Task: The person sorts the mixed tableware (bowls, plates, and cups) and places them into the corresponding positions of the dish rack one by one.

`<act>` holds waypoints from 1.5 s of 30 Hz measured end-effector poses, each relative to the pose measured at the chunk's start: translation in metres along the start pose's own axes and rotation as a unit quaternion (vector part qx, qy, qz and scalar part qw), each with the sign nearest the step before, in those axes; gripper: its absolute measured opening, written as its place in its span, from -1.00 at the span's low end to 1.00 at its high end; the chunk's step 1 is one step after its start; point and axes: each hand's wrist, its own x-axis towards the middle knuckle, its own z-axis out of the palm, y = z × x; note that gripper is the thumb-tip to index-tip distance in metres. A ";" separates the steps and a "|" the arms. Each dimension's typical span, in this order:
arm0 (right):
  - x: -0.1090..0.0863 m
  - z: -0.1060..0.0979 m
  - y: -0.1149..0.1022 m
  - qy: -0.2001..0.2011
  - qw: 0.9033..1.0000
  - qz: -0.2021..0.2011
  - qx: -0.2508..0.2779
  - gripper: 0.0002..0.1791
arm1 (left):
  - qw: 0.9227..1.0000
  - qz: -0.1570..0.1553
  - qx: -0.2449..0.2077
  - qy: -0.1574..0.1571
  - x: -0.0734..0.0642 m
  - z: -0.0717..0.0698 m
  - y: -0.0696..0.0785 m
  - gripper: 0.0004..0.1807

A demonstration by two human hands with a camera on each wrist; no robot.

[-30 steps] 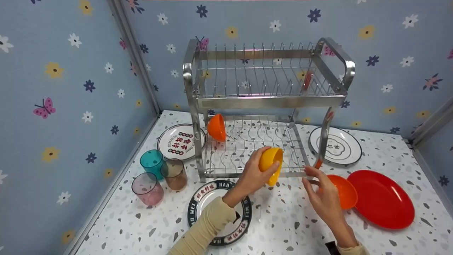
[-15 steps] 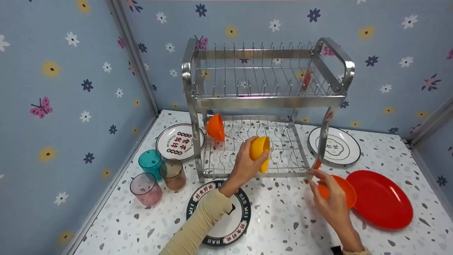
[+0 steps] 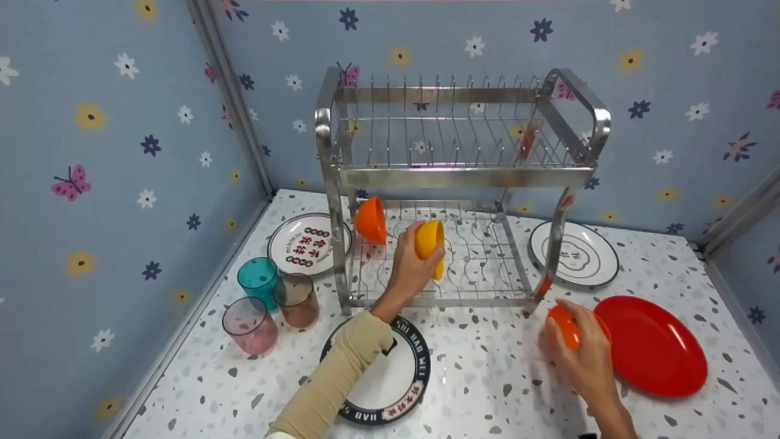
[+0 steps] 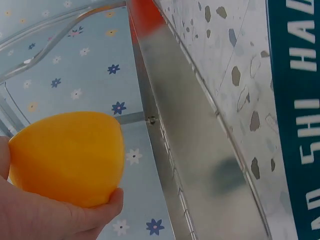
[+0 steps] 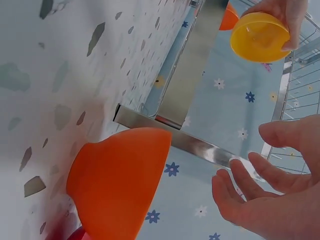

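My left hand (image 3: pixel 408 268) grips a yellow bowl (image 3: pixel 430 245), turned on its side with its mouth facing right. It is held over the lower tier of the metal dish rack (image 3: pixel 463 178). In the left wrist view, the fingers hold the smooth outside of the yellow bowl (image 4: pixel 70 157). An orange bowl (image 3: pixel 370 221) leans on its side at the lower tier's left end. At the right, my right hand (image 3: pixel 588 356) hovers by a second orange bowl (image 5: pixel 120 175), which stands upright on the table. Its fingers are loosely bent and apart from that bowl in the right wrist view.
A red plate (image 3: pixel 658 347) lies at the right, and a white plate (image 3: pixel 594 256) sits behind it. Teal (image 3: pixel 257 280), brown (image 3: pixel 297 305) and pink (image 3: pixel 253 332) cups stand at the left beside a lettered plate (image 3: pixel 286 244). A dark-rimmed plate (image 3: pixel 420 360) lies in front.
My left hand has carried the yellow bowl left and back, farther over the rack's lower tier. My right hand has shifted right and down, to over the orange bowl on the table.
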 end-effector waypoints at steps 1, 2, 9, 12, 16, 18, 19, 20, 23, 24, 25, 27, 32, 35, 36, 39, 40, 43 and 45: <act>0.000 0.000 0.001 0.000 1.000 0.000 -0.003 -0.56 | 1.000 0.000 0.002 0.004 0.002 -0.001 -0.001 -0.36; 0.000 -0.001 0.002 0.002 1.000 -0.001 -0.007 -0.56 | 1.000 -0.001 0.003 0.008 0.004 -0.002 -0.002 -0.35; -0.004 -0.007 0.007 -0.001 0.999 0.034 -0.022 -0.55 | 0.999 -0.016 0.002 0.031 0.021 -0.008 -0.010 -0.32; -0.007 -0.012 0.010 -0.016 0.997 0.067 -0.035 -0.52 | 0.999 -0.024 0.004 0.035 0.026 -0.012 -0.012 -0.32; -0.008 -0.019 0.013 -0.041 0.992 0.109 -0.046 -0.48 | 0.998 -0.031 0.016 0.044 0.031 -0.016 -0.015 -0.32; -0.008 -0.021 0.014 -0.049 0.989 0.129 -0.048 -0.46 | 0.998 -0.033 0.018 0.047 0.033 -0.017 -0.017 -0.32; -0.008 -0.022 0.015 -0.053 0.988 0.138 -0.053 -0.44 | 0.998 -0.035 0.018 0.049 0.034 -0.017 -0.017 -0.32; -0.008 -0.023 0.015 -0.058 0.986 0.148 -0.058 -0.43 | 0.998 -0.036 0.018 0.051 0.035 -0.017 -0.017 -0.32; -0.009 -0.026 0.016 -0.068 0.981 0.168 -0.069 -0.39 | 0.997 -0.044 0.030 0.060 0.038 -0.016 -0.017 -0.32; -0.010 -0.026 0.017 -0.069 0.981 0.170 -0.068 -0.38 | 0.996 -0.045 0.037 0.067 0.040 -0.015 -0.017 -0.33; -0.010 -0.026 0.017 -0.070 0.981 0.171 -0.067 -0.37 | 0.995 -0.046 0.042 0.072 0.041 -0.015 -0.017 -0.33; -0.012 -0.026 0.019 -0.073 0.980 0.173 -0.066 -0.36 | 0.994 -0.049 0.051 0.081 0.044 -0.014 -0.018 -0.32; -0.013 -0.026 0.023 -0.103 0.972 0.200 -0.073 -0.30 | 0.993 -0.050 0.054 0.094 0.051 -0.014 -0.022 -0.35; -0.014 -0.027 0.025 -0.128 0.966 0.213 -0.075 -0.26 | 0.992 -0.052 0.053 0.097 0.054 -0.014 -0.025 -0.35; -0.014 -0.027 0.026 -0.135 0.964 0.215 -0.074 -0.25 | 0.992 -0.053 0.056 0.097 0.056 -0.014 -0.026 -0.35; -0.015 -0.028 0.027 -0.143 0.964 0.211 -0.071 -0.24 | 0.992 -0.050 0.064 0.100 0.058 -0.013 -0.029 -0.33; -0.015 -0.028 0.028 -0.145 0.964 0.211 -0.071 -0.24 | 0.991 -0.046 0.069 0.101 0.059 -0.012 -0.030 -0.32; -0.016 -0.028 0.028 -0.144 0.966 0.204 -0.069 -0.25 | 0.990 -0.025 0.090 0.107 0.061 -0.010 -0.033 -0.30; -0.017 -0.028 0.029 -0.145 0.967 0.199 -0.069 -0.25 | 0.989 -0.008 0.101 0.109 0.062 -0.009 -0.035 -0.29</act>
